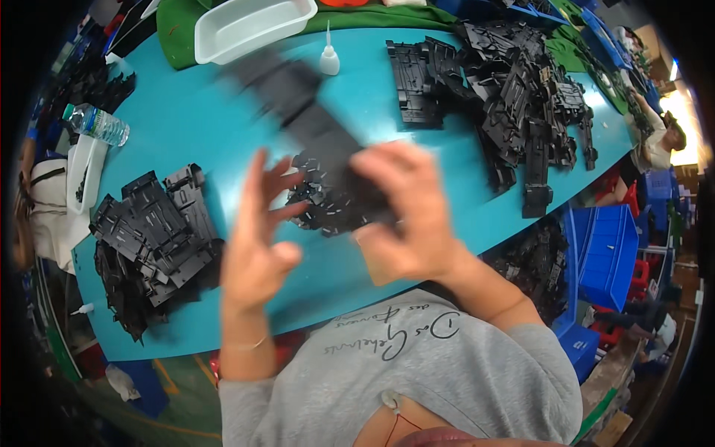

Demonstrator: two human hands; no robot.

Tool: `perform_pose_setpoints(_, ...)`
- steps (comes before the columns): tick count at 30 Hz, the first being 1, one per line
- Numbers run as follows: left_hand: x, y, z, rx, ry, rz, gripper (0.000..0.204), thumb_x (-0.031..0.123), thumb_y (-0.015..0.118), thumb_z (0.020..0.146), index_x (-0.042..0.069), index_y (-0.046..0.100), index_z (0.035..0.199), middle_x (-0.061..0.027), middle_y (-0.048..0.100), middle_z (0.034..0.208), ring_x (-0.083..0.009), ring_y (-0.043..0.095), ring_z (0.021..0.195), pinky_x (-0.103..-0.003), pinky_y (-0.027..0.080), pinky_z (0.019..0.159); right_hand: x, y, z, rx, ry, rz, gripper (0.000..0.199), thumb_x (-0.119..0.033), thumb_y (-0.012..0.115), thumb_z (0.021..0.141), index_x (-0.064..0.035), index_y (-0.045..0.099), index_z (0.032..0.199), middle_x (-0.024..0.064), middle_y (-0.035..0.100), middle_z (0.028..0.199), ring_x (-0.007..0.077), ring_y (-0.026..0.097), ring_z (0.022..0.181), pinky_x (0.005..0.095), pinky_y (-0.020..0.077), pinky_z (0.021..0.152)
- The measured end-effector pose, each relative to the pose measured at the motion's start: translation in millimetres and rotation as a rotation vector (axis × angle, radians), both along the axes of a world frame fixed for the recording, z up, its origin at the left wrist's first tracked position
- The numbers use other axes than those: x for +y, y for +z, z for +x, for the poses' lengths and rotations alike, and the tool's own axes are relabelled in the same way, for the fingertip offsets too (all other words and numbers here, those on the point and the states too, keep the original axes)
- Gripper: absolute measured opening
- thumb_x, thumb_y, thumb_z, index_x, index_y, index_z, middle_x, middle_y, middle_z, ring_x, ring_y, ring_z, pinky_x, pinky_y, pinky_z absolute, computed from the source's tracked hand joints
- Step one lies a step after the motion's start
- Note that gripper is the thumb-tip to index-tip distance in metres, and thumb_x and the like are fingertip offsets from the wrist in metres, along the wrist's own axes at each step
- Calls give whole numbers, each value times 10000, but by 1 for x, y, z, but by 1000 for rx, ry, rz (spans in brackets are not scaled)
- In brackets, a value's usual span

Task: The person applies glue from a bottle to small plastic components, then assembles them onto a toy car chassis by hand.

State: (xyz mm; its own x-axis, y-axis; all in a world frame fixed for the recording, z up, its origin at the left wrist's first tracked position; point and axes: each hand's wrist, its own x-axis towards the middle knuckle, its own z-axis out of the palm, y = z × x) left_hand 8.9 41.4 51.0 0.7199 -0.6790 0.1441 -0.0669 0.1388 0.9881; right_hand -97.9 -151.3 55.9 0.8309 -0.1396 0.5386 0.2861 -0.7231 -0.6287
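A long black moulded plastic part (320,130), blurred by motion, slants above the blue-green table (350,82). My right hand (410,208) is closed round its near end, thumb below and fingers over the edge. Just left of the part, my left hand (261,231) is raised with fingers spread and holds nothing. Between the hands lies a heap of small black pieces (316,194), partly hidden by the held part. Similar black plastic parts (156,231) are stacked at the left, and a larger pile of black parts (514,97) covers the far right.
Toward the back stand a white tray (253,30) and a small white bottle with a thin nozzle (329,56). A clear plastic bottle (100,125) lies beside a narrow white tray (86,171) at the left. Blue crates (607,253) are off the right edge; another person (655,138) is beyond.
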Motion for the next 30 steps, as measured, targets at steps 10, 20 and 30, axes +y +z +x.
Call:
perform_pose_setpoints(10,-26,-51,13,634,-83,-693,630,348,506,972,137,204,1483,-207,554,1205,-295,590,1075,-474,496,927,-57,-50,60,397,-93,70,221,-69,677,789,-57,695,1009,94,669,946,235,643,858,338,504,778)
perform_pose_setpoints(20,-32,-60,16,556,-16,-691,548,309,469,994,150,238,1465,-199,566,1168,-275,620,999,-437,541,854,-66,-75,60,402,-108,-69,110,-155,691,803,-51,677,838,87,650,810,237,622,739,347,496,678)
perform_pose_setpoints(30,-32,-68,10,585,-128,-689,554,351,441,1001,110,242,1459,-205,577,1154,-293,617,1017,-439,530,866,-55,-45,-15,545,77,802,114,-75,634,862,-28,620,965,31,630,820,70,566,672,212,462,592)
